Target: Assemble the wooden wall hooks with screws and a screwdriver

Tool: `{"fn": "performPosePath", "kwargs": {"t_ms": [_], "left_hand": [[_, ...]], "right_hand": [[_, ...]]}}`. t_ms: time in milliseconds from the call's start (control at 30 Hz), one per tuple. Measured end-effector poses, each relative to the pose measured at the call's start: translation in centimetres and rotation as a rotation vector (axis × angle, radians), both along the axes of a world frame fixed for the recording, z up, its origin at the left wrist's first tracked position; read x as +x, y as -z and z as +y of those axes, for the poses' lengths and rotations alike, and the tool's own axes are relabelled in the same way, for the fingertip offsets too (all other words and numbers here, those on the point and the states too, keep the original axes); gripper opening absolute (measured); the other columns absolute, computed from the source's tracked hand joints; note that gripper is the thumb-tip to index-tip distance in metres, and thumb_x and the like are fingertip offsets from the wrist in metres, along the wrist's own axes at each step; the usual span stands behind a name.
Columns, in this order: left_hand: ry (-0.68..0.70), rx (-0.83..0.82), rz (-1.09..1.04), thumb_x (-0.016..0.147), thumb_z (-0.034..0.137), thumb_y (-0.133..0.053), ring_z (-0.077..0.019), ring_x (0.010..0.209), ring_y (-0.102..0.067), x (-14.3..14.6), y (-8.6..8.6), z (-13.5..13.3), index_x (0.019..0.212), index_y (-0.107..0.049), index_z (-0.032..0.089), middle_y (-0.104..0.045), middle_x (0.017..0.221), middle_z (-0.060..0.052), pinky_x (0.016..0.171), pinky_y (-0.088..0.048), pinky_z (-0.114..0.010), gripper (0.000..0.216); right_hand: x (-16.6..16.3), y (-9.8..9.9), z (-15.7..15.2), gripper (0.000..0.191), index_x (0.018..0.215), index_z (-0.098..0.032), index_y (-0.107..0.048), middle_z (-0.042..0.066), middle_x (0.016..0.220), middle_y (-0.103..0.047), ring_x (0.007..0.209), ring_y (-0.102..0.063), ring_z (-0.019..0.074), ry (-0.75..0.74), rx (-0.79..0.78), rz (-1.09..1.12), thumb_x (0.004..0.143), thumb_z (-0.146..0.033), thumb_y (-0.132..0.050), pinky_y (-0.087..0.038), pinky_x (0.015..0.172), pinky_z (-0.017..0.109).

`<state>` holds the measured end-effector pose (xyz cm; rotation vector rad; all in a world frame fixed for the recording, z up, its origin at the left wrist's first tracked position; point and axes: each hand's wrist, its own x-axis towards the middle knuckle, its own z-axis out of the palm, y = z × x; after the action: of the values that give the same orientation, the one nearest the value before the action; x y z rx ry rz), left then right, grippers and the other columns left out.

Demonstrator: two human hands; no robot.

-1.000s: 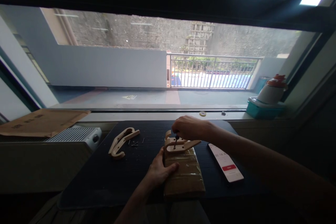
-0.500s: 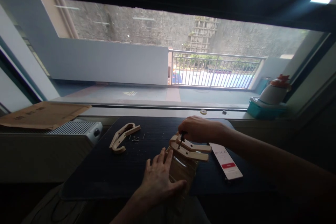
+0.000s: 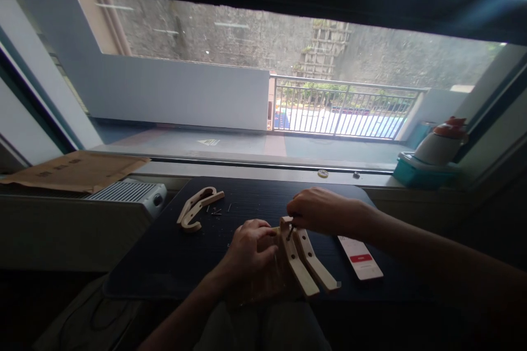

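A wooden hook piece (image 3: 307,262) with two long arms stands on a tape-wrapped brown block (image 3: 263,285) at the near edge of the dark mat (image 3: 164,258). My right hand (image 3: 319,210) pinches a small dark screwdriver or screw at the top of this wooden piece. My left hand (image 3: 249,247) is closed on the block and the left side of the wooden piece. A second wooden hook piece (image 3: 197,205) lies at the mat's far left, with small screws (image 3: 217,210) beside it.
A phone (image 3: 360,256) with a lit timer screen lies right of the wooden piece. A white heater (image 3: 129,193) and cardboard (image 3: 74,170) sit at the left. A teal box with a white pot (image 3: 432,162) stands on the sill at right.
The wooden piece has swung round so its arms now point toward me. My left hand went from flat and spread on the block to gripping it. The camera tilted down slightly.
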<state>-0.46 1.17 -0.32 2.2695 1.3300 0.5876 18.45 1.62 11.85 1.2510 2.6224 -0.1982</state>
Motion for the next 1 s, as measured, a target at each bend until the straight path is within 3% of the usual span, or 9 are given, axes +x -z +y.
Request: {"fn": "performPosePath", "kwargs": {"t_ms": [167,500,733,1000], "left_hand": [[-0.176,0.055,-0.106,0.075,0.030,-0.061,-0.0212,0.096,-0.056,2.9,1.0,-1.3,0.097,-0.069,0.027,-0.062,0.101,-0.003,0.087,-0.042,-0.035,0.024],[-0.205,0.148,-0.075,0.078,0.030,-0.058,-0.0214,0.086,-0.054,4.7,2.5,-0.6,0.078,-0.067,0.021,-0.061,0.082,-0.003,0.084,-0.039,-0.037,0.012],[-0.214,0.174,-0.071,0.080,0.031,-0.057,-0.0213,0.086,-0.055,4.8,2.8,-0.7,0.080,-0.066,0.022,-0.063,0.083,-0.002,0.085,-0.038,-0.037,0.013],[-0.232,0.194,-0.062,0.081,0.030,-0.056,-0.0217,0.086,-0.055,4.9,2.7,-0.8,0.076,-0.063,0.021,-0.063,0.080,-0.003,0.083,-0.038,-0.037,0.012]], "right_hand": [[1.0,-0.6,1.0,0.015,0.089,-0.017,-0.063,0.002,0.083,-0.062,0.065,-0.051,0.0103,0.014,-0.063,0.114,0.079,-0.027,-0.058,-0.035,0.053,0.022],[0.1,-0.6,0.8,0.012,0.086,-0.014,-0.063,0.002,0.078,-0.061,0.062,-0.048,0.0089,-0.029,-0.043,0.117,0.082,-0.018,-0.052,-0.034,0.054,0.022],[1.0,-1.3,0.9,0.020,0.098,-0.016,-0.065,0.005,0.092,-0.064,0.075,-0.053,0.0124,-0.021,-0.020,0.100,0.081,-0.017,-0.054,-0.036,0.061,0.024],[1.2,-0.5,1.1,0.016,0.087,-0.014,-0.066,0.005,0.087,-0.063,0.069,-0.052,0.0100,-0.052,0.000,0.117,0.083,-0.018,-0.051,-0.035,0.060,0.023]]}}
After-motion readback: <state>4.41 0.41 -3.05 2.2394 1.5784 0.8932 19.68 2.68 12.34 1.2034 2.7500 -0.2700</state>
